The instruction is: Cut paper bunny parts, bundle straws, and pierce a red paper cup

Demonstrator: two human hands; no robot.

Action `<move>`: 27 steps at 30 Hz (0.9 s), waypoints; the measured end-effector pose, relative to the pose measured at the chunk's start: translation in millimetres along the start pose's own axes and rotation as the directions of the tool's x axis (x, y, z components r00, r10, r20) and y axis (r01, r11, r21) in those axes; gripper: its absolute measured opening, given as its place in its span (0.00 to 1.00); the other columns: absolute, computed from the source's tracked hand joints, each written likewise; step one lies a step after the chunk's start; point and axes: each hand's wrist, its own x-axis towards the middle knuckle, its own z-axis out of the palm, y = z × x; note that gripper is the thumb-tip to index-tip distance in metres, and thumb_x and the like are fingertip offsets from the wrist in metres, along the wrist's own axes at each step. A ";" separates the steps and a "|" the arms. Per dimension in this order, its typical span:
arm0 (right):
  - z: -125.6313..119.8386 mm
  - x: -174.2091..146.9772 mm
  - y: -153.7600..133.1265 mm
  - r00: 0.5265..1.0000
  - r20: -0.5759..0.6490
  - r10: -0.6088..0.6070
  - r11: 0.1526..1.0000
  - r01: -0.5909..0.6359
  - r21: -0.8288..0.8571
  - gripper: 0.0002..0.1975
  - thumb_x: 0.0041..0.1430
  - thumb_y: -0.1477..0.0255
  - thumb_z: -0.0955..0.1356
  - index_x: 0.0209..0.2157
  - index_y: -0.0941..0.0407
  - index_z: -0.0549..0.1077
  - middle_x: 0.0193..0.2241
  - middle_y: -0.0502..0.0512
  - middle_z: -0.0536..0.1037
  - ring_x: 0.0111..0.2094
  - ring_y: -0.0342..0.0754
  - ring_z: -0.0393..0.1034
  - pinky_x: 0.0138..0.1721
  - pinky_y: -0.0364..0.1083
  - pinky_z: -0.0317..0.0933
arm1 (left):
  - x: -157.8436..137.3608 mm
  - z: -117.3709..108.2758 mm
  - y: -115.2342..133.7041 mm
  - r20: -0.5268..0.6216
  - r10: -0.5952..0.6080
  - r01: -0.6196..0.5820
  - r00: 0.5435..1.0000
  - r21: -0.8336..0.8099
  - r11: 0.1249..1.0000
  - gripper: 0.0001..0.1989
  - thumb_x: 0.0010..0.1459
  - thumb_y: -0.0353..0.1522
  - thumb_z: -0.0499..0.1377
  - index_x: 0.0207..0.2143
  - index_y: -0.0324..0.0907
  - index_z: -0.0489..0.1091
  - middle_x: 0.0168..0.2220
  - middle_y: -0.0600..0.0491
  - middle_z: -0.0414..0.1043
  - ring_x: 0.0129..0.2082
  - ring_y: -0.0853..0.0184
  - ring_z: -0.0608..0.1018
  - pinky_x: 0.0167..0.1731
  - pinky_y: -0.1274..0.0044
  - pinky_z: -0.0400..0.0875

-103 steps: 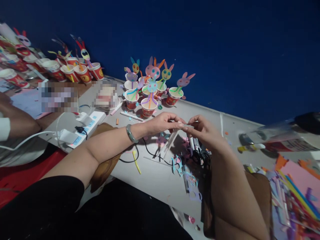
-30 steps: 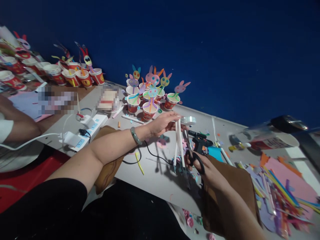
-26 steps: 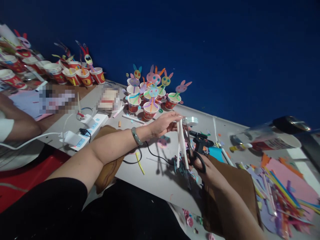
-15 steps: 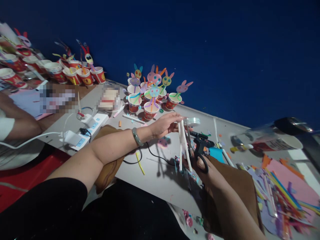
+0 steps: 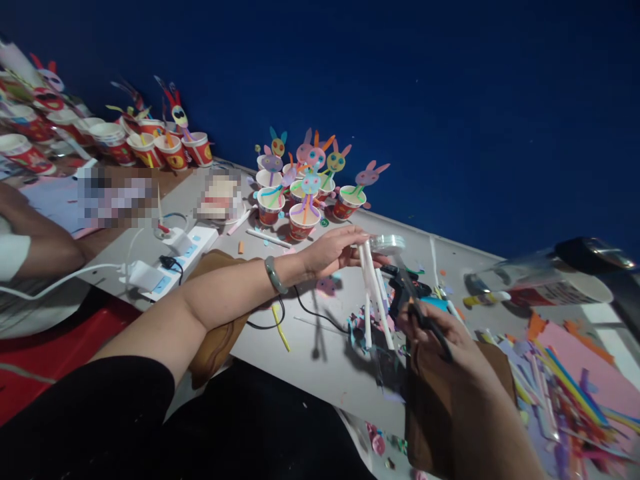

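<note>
My left hand (image 5: 331, 252) pinches the tops of a few white straws (image 5: 373, 297), which hang down over the grey table (image 5: 310, 360). A clear tape roll (image 5: 387, 243) sits just beyond the fingertips. To the right of the straws, my right hand (image 5: 440, 333) grips black-handled scissors (image 5: 417, 310), blades pointing up toward the tape roll. A green bangle (image 5: 273, 275) is on my left wrist.
Red paper cups with paper bunnies (image 5: 305, 190) stand near the blue wall, more cups (image 5: 145, 147) at far left. A black glue gun (image 5: 403, 287), a power strip (image 5: 165, 263), coloured paper and straws (image 5: 575, 387) and another person's arm (image 5: 30, 243) surround the work spot.
Earlier both hands pinched the straws together. My right hand then took the scissors and has now moved them up and right, away from the lower ends of the straws.
</note>
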 end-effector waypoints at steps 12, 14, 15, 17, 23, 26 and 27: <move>30.7 45.2 -26.6 0.811 -0.393 -0.434 0.900 0.374 -0.223 0.18 0.43 0.70 0.80 0.29 0.54 0.69 0.36 0.55 0.77 0.37 0.47 0.71 0.42 0.49 0.66 | -3.0 3.9 -11.3 0.135 -0.135 0.138 0.982 -0.008 0.990 0.05 0.62 0.31 0.60 0.33 0.39 0.66 0.32 0.50 0.77 0.35 0.62 0.84 0.49 0.62 0.77; 29.8 48.1 -24.6 0.799 -0.399 -0.451 0.892 0.384 -0.240 0.17 0.46 0.69 0.79 0.29 0.54 0.68 0.36 0.55 0.78 0.35 0.46 0.70 0.41 0.49 0.66 | -3.6 4.8 -10.4 0.144 -0.148 0.150 0.978 -0.004 0.989 0.05 0.63 0.30 0.59 0.33 0.38 0.67 0.32 0.50 0.77 0.35 0.63 0.84 0.49 0.63 0.77; 28.9 49.1 -24.0 0.797 -0.397 -0.456 0.889 0.388 -0.243 0.17 0.46 0.69 0.79 0.29 0.53 0.68 0.35 0.55 0.77 0.33 0.46 0.70 0.39 0.48 0.66 | -3.8 5.0 -9.7 0.148 -0.151 0.153 0.977 -0.001 0.988 0.05 0.63 0.30 0.58 0.33 0.38 0.67 0.32 0.50 0.77 0.34 0.63 0.84 0.49 0.63 0.77; 26.6 50.8 -24.0 0.801 -0.369 -0.472 0.880 0.406 -0.245 0.19 0.44 0.70 0.79 0.28 0.53 0.66 0.33 0.53 0.76 0.31 0.45 0.68 0.36 0.47 0.65 | -4.3 4.8 -8.1 0.152 -0.155 0.155 0.976 0.010 0.988 0.04 0.63 0.30 0.58 0.34 0.38 0.68 0.32 0.49 0.77 0.35 0.63 0.84 0.49 0.62 0.77; 16.5 53.3 -29.7 0.834 -0.293 -0.468 0.880 0.412 -0.234 0.23 0.35 0.73 0.80 0.26 0.53 0.63 0.31 0.50 0.73 0.31 0.44 0.67 0.34 0.46 0.62 | -6.2 3.3 -5.1 0.203 -0.182 0.185 0.962 0.005 0.983 0.07 0.63 0.31 0.60 0.32 0.39 0.66 0.33 0.50 0.77 0.37 0.64 0.83 0.53 0.62 0.75; 10.3 52.2 -29.6 0.853 -0.248 -0.460 0.881 0.401 -0.252 0.22 0.35 0.75 0.78 0.26 0.52 0.62 0.31 0.50 0.73 0.31 0.45 0.67 0.34 0.46 0.62 | -7.7 3.6 -4.8 0.227 -0.184 0.188 0.956 0.006 0.982 0.08 0.62 0.31 0.62 0.31 0.39 0.66 0.33 0.51 0.76 0.37 0.64 0.83 0.52 0.63 0.74; 8.8 51.9 -29.2 0.854 -0.236 -0.464 0.877 0.404 -0.259 0.22 0.36 0.76 0.78 0.26 0.52 0.62 0.30 0.50 0.73 0.32 0.45 0.67 0.34 0.46 0.62 | -8.3 3.9 -4.5 0.235 -0.183 0.186 0.955 0.007 0.982 0.07 0.61 0.31 0.62 0.31 0.38 0.66 0.34 0.50 0.76 0.37 0.64 0.83 0.52 0.62 0.74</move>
